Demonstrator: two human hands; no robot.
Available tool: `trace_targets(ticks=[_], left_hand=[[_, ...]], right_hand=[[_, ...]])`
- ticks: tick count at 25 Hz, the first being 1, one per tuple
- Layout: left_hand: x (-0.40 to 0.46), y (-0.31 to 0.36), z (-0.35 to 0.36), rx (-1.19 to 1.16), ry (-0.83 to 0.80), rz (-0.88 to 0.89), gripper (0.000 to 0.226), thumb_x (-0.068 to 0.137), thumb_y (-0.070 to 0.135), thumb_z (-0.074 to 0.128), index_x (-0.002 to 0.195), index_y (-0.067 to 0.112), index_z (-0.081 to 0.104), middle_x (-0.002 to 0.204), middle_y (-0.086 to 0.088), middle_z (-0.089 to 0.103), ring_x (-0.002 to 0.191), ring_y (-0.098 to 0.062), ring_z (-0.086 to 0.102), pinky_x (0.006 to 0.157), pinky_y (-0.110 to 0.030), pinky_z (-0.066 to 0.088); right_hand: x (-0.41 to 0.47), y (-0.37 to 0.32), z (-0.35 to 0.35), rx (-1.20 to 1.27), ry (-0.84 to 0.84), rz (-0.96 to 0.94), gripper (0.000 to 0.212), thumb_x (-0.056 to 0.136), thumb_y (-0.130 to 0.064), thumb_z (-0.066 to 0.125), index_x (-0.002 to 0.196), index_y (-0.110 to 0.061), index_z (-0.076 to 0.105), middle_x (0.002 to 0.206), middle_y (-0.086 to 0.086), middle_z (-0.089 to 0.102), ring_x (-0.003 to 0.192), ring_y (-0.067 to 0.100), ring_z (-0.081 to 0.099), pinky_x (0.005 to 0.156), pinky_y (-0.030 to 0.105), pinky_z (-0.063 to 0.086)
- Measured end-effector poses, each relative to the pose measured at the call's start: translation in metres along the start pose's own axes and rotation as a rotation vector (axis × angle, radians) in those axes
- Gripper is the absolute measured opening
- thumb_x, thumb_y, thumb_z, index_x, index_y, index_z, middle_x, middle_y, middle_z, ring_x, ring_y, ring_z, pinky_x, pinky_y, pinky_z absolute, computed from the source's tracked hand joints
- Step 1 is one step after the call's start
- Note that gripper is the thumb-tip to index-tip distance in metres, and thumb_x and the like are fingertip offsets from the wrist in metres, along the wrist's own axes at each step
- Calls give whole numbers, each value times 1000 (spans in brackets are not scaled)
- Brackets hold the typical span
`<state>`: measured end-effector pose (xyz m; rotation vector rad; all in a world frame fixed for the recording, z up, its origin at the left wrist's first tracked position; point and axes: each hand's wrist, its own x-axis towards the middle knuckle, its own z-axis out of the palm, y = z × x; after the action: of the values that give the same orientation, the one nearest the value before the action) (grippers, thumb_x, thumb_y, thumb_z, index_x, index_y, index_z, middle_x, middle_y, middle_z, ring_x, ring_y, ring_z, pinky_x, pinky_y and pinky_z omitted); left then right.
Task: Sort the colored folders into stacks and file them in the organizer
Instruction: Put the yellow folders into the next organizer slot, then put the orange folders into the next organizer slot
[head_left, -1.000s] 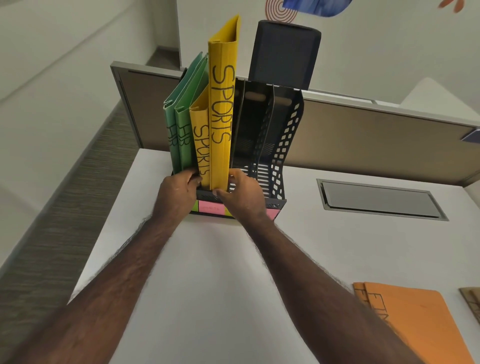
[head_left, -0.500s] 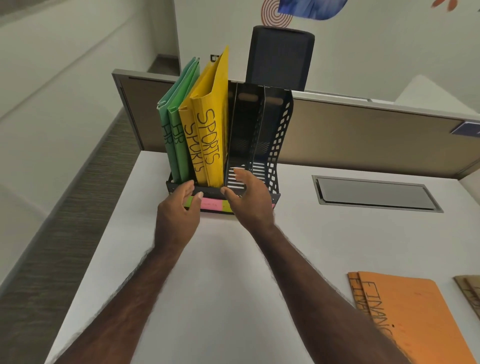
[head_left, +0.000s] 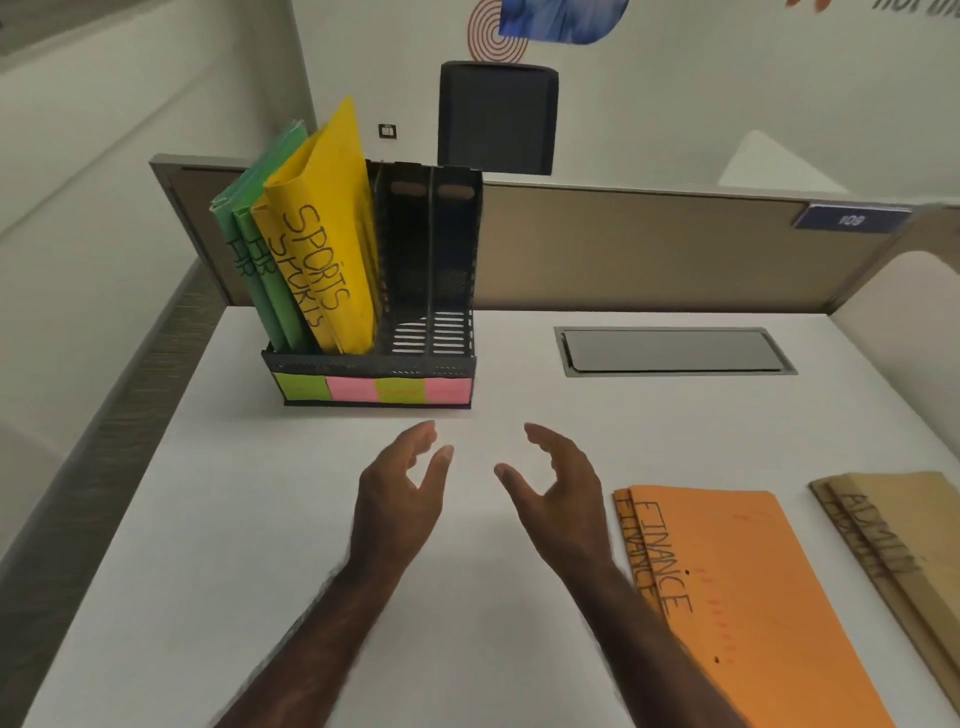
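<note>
Green HR folders (head_left: 249, 270) and yellow SPORTS folders (head_left: 327, 249) filed in left slots of organizer (head_left: 374, 370); two right slots vacant

Orange FINANCE stack (head_left: 727, 582) and brown ADMIN stack (head_left: 904, 540) flat on desk (head_left: 260, 519), unfiled

Left hand (head_left: 400, 499), right hand (head_left: 561, 499) above desk, fingers loose, holding nothing

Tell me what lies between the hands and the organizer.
Nothing: in the head view only bare white desk separates the left hand and right hand from the organizer.
</note>
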<state>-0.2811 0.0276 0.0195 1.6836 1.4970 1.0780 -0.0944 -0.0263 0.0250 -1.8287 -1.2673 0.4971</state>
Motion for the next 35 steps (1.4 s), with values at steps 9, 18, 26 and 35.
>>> trace_targets(ticks=[9, 18, 26, 35], left_hand=[[-108, 51, 112, -18, -229, -59, 37, 96, 40, 74, 130, 25, 69, 116, 17, 71, 107, -5, 69, 88, -16, 53], [-179, 62, 189, 109, -488, -279, 54, 90, 53, 76, 133, 23, 65, 118, 12, 67, 106, -7, 65, 80, -15, 48], [-195, 76, 224, 58, -454, -447, 65, 90, 47, 78, 143, 14, 59, 113, 7, 69, 105, -12, 66, 89, -29, 58], [-192, 83, 217, -371, -630, -673, 68, 83, 43, 84, 139, 13, 61, 119, -6, 79, 107, -26, 77, 89, -44, 64]], right_hand=[[-73, 125, -143, -61, 45, 129, 63, 89, -40, 85, 145, -26, 61, 143, -9, 62, 135, 14, 54, 110, 32, 44], [-112, 233, -238, -239, 65, 386, 81, 85, -51, 84, 153, -26, 49, 153, 2, 52, 143, 27, 43, 116, 46, 39], [-112, 268, -268, -271, -15, 528, 102, 81, -69, 78, 161, -23, 36, 159, 6, 44, 148, 29, 39, 118, 50, 39], [-90, 270, -285, -235, -85, 611, 101, 79, -70, 80, 160, -25, 39, 154, 10, 54, 140, 32, 52, 110, 50, 50]])
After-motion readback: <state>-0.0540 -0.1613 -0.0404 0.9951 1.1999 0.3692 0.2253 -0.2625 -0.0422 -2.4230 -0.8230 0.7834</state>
